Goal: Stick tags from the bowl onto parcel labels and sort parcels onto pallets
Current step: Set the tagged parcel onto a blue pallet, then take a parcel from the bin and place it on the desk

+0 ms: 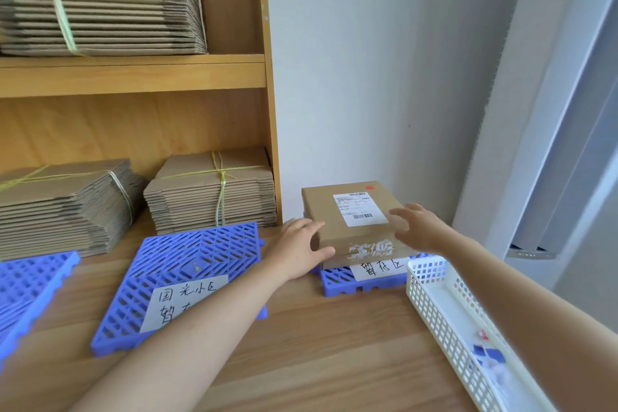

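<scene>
Three pallets (30, 281) (187, 254) (337, 281); two hands (297, 251) (418, 227) flank labelled parcel (334, 211).

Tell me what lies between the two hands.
In the head view, the brown parcel with its white label lies between the left hand and the right hand, stacked on the far-right blue pallet.

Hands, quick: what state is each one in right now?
Left hand: open, fingers spread at the left edge of the box.
Right hand: open, fingers spread at its right edge; contact unclear.
</scene>
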